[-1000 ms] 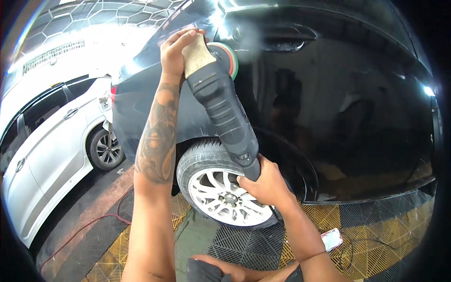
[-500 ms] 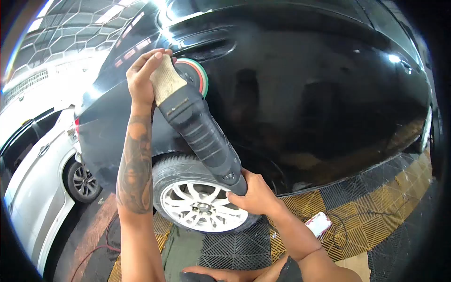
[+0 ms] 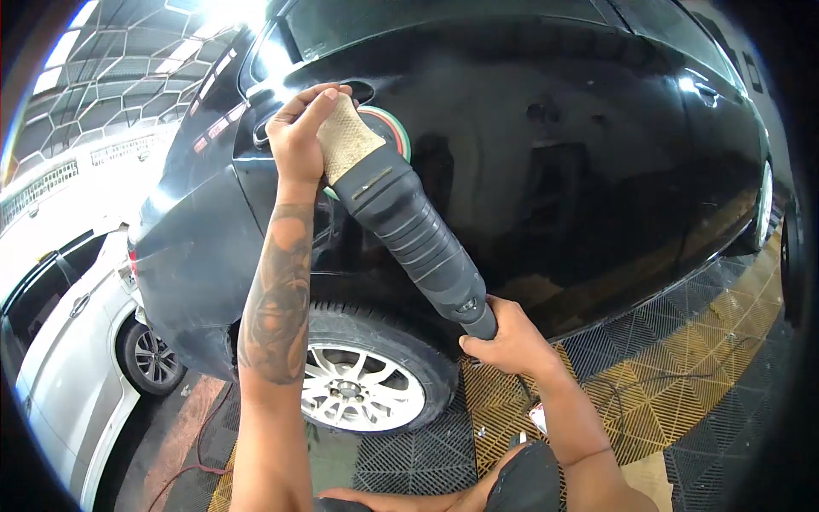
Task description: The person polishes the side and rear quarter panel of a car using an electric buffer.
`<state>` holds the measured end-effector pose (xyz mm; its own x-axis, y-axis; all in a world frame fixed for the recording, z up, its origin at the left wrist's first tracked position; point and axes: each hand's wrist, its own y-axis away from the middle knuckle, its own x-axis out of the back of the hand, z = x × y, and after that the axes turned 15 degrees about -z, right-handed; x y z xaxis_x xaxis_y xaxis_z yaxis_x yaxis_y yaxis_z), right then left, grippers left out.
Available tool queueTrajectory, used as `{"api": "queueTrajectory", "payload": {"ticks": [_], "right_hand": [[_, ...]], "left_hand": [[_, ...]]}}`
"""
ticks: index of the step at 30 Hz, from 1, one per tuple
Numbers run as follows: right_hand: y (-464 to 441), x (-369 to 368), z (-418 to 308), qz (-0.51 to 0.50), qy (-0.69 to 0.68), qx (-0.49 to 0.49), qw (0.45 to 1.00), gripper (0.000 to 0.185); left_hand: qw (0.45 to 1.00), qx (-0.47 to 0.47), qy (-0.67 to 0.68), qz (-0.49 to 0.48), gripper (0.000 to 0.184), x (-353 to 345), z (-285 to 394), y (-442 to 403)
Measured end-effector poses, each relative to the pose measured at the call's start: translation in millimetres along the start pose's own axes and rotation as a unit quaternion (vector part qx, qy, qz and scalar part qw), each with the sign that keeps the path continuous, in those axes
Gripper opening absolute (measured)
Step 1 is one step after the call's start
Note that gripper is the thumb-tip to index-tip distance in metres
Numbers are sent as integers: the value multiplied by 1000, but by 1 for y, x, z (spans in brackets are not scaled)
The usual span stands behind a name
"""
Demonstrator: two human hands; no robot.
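- Head view: black polisher (image 3: 426, 243) slants from tan wrap (image 3: 351, 143), upper left, to rear grip (image 3: 479, 325), lower right.
- Left hand (image 3: 300, 132): fingers clamped over the tan wrap's outer edge.
- Right hand (image 3: 512, 338): fingers closed round the rear grip.
- Round pad (image 3: 397, 135) at black car's (image 3: 563, 213) side; contact partly hidden.

Polisher (image 3: 418, 239) before car door (image 3: 580, 205), wheel (image 3: 350, 390) below, other car (image 3: 77, 350) at left

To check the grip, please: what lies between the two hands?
The polisher; it spans from left hand to right hand in the head view.
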<state>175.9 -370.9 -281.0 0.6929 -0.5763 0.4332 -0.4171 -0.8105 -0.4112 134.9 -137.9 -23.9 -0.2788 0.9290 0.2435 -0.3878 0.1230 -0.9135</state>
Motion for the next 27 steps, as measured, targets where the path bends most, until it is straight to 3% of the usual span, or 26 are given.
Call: {"api": "queueTrajectory", "payload": {"ticks": [7,14,17,24,26,27], "right_hand": [[14,24,0,-2,-11,-27,1000,54],[16,29,14,-6,5,22,1000,54],[16,33,12,-13,19,36,999,54],[24,55,-7,-13,9,-11,1000,54],[27,60,-11,-21,6,-65,998,53],[27,60,-5,-13,27,-24,999,52]], "left_hand": [[1000,-11,11,-21,26,-26,-10,-15],[999,8,-34,10,24,-22,-8,-3],[1000,-6,5,27,23,-14,-9,5],[1000,-14,7,21,23,-28,-15,-16],[999,-19,-24,20,29,-27,-21,-20],[999,-13,-26,24,29,-27,-19,-17]]}}
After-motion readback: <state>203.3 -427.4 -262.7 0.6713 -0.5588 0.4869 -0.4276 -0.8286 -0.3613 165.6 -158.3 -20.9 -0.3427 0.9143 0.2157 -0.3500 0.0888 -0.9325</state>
